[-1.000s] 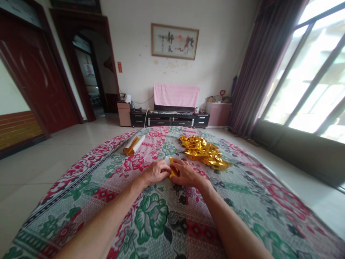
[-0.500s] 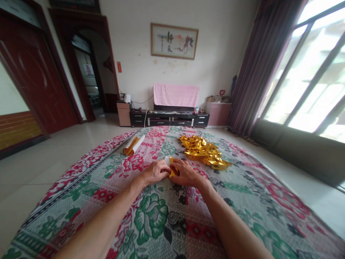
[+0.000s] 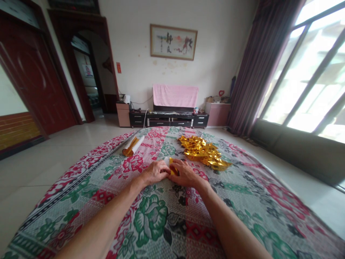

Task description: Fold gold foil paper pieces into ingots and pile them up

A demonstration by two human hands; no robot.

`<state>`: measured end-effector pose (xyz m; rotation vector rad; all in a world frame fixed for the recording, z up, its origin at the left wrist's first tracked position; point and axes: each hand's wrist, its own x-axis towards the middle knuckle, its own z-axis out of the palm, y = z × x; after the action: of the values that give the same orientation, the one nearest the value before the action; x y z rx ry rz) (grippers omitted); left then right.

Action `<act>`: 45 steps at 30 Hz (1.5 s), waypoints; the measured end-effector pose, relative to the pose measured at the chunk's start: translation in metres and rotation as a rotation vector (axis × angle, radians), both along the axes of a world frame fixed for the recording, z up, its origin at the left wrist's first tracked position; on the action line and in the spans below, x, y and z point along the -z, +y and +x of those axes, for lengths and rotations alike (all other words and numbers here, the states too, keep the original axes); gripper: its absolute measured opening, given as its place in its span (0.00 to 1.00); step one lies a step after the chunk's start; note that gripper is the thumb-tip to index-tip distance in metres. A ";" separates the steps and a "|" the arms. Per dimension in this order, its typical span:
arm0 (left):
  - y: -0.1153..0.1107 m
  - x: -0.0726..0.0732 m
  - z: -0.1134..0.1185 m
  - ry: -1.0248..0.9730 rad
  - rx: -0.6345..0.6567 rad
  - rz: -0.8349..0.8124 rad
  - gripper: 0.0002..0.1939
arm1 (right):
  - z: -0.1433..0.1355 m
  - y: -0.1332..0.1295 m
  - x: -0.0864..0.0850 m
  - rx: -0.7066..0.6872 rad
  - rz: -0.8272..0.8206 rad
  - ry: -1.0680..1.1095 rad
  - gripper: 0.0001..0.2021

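Note:
A small piece of gold and white paper (image 3: 171, 162) lies between my two hands at the middle of the cloth-covered table. My left hand (image 3: 156, 172) pinches its left side with bent fingers. From the right, my right hand (image 3: 183, 173) grips the gold part, its fingers curled over it. The fingers of both hands nearly meet and hide much of the paper. Beyond my right hand sits a pile of shiny gold folded pieces (image 3: 202, 151). A curled gold and white sheet (image 3: 134, 145) rests farther back on the left.
The round table wears a flowered cloth (image 3: 151, 219) in green, red and grey. Past its far edge stands a low black cabinet (image 3: 172, 120) with a pink cloth (image 3: 175, 95) above it. A curtain (image 3: 249, 72) and windows are on the right, doors on the left.

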<state>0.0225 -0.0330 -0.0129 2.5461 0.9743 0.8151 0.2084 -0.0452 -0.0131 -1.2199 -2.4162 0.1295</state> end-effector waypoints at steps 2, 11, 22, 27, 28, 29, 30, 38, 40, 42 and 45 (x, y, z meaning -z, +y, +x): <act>0.000 0.000 0.000 -0.007 -0.011 -0.016 0.07 | -0.001 0.000 0.001 0.013 0.003 0.002 0.14; -0.002 -0.001 -0.001 -0.066 -0.073 -0.092 0.11 | -0.002 0.000 0.001 0.043 -0.019 0.007 0.14; 0.001 0.005 0.000 -0.077 -0.096 -0.040 0.07 | -0.001 0.001 0.003 0.033 -0.012 0.011 0.14; 0.001 0.003 -0.001 -0.049 -0.083 0.034 0.04 | -0.002 0.000 0.001 0.041 -0.011 0.009 0.13; 0.001 0.004 -0.001 -0.045 -0.078 0.037 0.04 | -0.002 0.000 0.001 0.043 -0.013 0.009 0.13; 0.001 0.004 -0.002 -0.042 -0.077 0.038 0.05 | -0.002 -0.001 0.000 0.042 -0.014 0.010 0.13; 0.002 0.004 -0.002 -0.041 -0.077 0.040 0.05 | -0.002 -0.001 0.000 0.041 -0.014 0.011 0.13; 0.002 0.004 -0.003 -0.020 -0.071 0.058 0.07 | -0.002 0.000 0.003 0.042 -0.015 0.023 0.15; 0.002 0.004 -0.003 -0.019 -0.071 0.067 0.07 | -0.002 0.000 0.003 0.042 -0.015 0.028 0.16; 0.002 0.004 -0.004 -0.017 -0.061 0.072 0.07 | -0.002 -0.001 0.002 0.049 -0.016 0.035 0.17; 0.004 0.005 -0.005 -0.013 -0.049 0.074 0.07 | -0.002 -0.003 0.000 0.054 -0.022 0.037 0.15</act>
<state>0.0177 -0.0293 -0.0175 2.5842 1.0242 0.8965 0.2063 -0.0478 -0.0131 -1.2806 -2.3541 0.1608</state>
